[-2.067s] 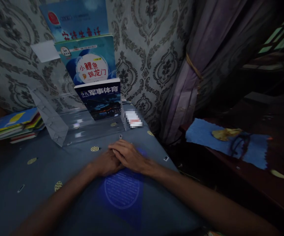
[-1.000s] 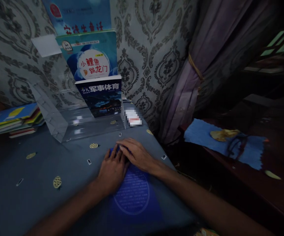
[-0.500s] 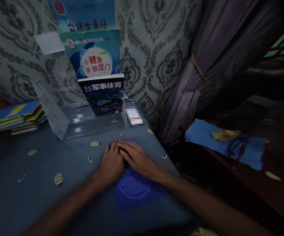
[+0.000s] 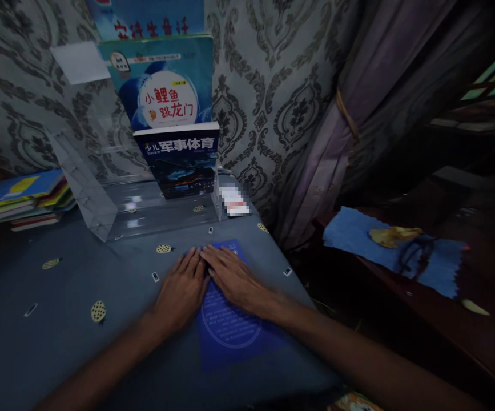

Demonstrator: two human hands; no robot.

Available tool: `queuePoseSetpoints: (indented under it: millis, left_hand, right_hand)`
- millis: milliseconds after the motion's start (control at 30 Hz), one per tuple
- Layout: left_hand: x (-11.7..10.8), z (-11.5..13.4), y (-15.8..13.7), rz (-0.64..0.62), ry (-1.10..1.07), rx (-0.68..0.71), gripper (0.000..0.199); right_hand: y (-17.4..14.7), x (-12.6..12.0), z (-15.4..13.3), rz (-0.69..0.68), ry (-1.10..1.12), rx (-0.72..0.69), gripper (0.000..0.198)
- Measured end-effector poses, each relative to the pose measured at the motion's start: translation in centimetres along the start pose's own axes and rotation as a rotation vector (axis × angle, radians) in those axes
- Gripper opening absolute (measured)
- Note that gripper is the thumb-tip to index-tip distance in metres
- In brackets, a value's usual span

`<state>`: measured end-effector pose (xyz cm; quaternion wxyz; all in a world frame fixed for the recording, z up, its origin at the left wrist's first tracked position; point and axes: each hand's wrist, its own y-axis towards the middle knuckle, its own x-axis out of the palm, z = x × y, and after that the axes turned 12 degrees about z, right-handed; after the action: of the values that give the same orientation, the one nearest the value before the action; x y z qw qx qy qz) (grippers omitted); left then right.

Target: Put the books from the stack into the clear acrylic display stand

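Observation:
A blue printed sheet or thin book (image 4: 230, 337) with a white circle and lines of text lies flat on the patterned tablecloth. My left hand (image 4: 182, 292) is palm down over its left edge, fingers stretched forward. On top of it rests my right hand (image 4: 235, 279), flat with fingers extended and its tips meeting those of the left. Both hands are open, and neither grips anything. They cover part of the blue piece, so its thickness is hard to tell.
Behind the hands, a clear acrylic rack (image 4: 97, 211) holds several upright books, a dark blue one (image 4: 182, 165) in front. Stacked books (image 4: 20, 197) lie at left. A small white card (image 4: 234, 201) sits right of the rack. Past the table edge, a blue cloth (image 4: 354, 234) carries yellowish scraps.
My left hand has slid slightly left and toward me, out from beneath the right fingers. More of the blue piece's far end now shows. The view has shifted slightly.

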<state>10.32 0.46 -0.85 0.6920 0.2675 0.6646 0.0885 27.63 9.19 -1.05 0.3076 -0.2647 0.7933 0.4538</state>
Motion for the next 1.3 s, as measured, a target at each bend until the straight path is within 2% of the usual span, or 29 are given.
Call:
queuePoseSetpoints:
  millis: [200, 500, 667, 867, 1000, 1300]
  left_hand:
    - [0.0, -0.4, 0.3, -0.005, -0.014, 0.041, 0.046]
    - [-0.9, 0.0, 0.6, -0.019, 0.04, 0.009, 0.041]
    - [-0.8, 0.3, 0.5, -0.022, 0.091, -0.018, 0.044]
    - [-0.7, 0.3, 0.4, -0.03, 0.097, -0.024, 0.045]
    - [-0.7, 0.3, 0.4, -0.025, 0.094, -0.032, 0.044]
    - [-0.9, 0.3, 0.4, -0.065, 0.07, -0.077, 0.045]
  right_hand:
    - [0.1, -0.3, -0.5, -0.06, -0.051, 0.007, 0.051]
    - [0.1, 0.4, 0.3, -0.107, -0.109, -0.017, 0.053]
    - [0.1, 0.6, 1.0, -0.118, -0.224, 0.076, 0.05]
    - [-0.2, -1.5, 1.0, -0.096, -0.311, 0.224, 0.053]
    - [-0.4, -2.3, 1.1, -0.096, -0.298, 0.24, 0.052]
    - [-0.2, -2.5, 0.9, -0.116, -0.289, 0.271, 0.051]
